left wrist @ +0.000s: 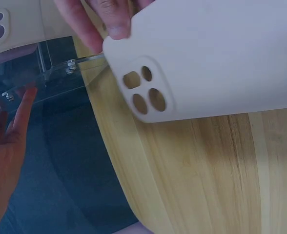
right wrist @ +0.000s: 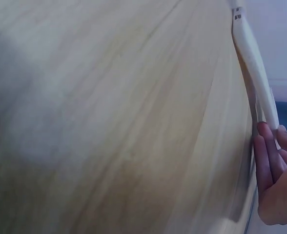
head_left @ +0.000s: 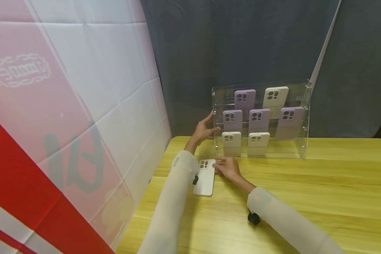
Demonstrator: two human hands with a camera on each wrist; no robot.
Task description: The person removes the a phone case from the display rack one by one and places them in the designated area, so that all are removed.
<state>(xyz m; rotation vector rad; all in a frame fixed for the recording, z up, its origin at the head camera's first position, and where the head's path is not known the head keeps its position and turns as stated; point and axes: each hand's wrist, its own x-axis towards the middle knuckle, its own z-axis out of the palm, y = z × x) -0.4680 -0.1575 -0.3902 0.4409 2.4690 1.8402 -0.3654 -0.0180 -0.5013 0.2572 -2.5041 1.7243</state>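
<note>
My right hand (head_left: 228,168) pinches a white phone case (head_left: 204,180) at its upper right edge, thumb on the outer face. In the left wrist view the case (left wrist: 207,63) is large and tilted, its camera cutouts facing up. The right wrist view shows the case (right wrist: 253,63) edge-on, with the right hand (right wrist: 280,175) at its end. My left hand (head_left: 202,132) touches the left side of a clear acrylic display stand (head_left: 285,150), its fingers extended. In the left wrist view that hand (left wrist: 7,156) reaches the stand's side panel from outside.
On the stand's tiers lean purple phone cases (head_left: 260,118) and white phone cases (head_left: 231,141). The stand is on a wood-grain table (head_left: 343,183) near its back edge. A dark curtain (head_left: 257,42) hangs behind; a printed cloth (head_left: 114,70) hangs at the left.
</note>
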